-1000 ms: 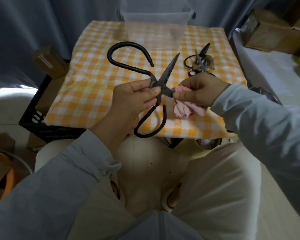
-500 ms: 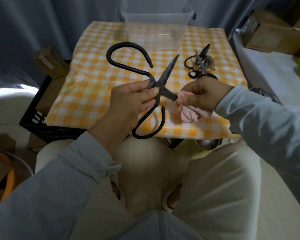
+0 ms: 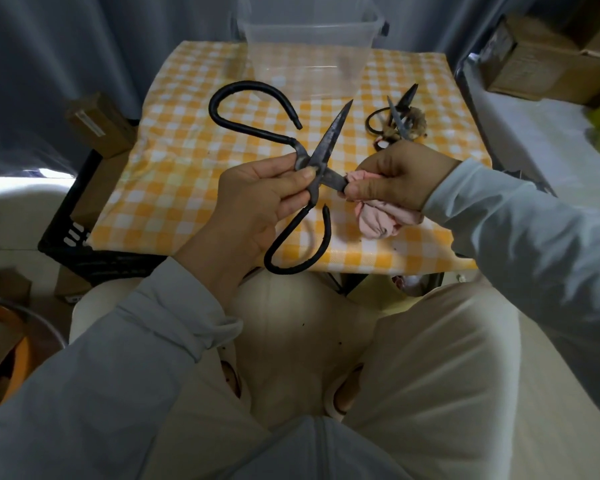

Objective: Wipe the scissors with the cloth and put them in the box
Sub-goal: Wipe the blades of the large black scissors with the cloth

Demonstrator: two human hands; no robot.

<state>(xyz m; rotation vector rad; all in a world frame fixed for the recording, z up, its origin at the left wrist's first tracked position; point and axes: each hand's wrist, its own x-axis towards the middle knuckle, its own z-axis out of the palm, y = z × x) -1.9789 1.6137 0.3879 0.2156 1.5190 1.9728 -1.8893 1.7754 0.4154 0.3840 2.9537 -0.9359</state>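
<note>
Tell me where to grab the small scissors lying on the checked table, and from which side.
Grip the small scissors by their dark handle loops, coming from the near left. The loops lie toward the person, the open blades point away, and a brown clump sits against their right side, so the left looks freer.

Matt dark metal scissors [image 3: 321, 152]

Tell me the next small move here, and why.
Probably slide the cloth outward along the blade it wraps. The left hand holds the scissors open at the pivot; the right hand pinches the cloth round one blade just beyond it.
</note>
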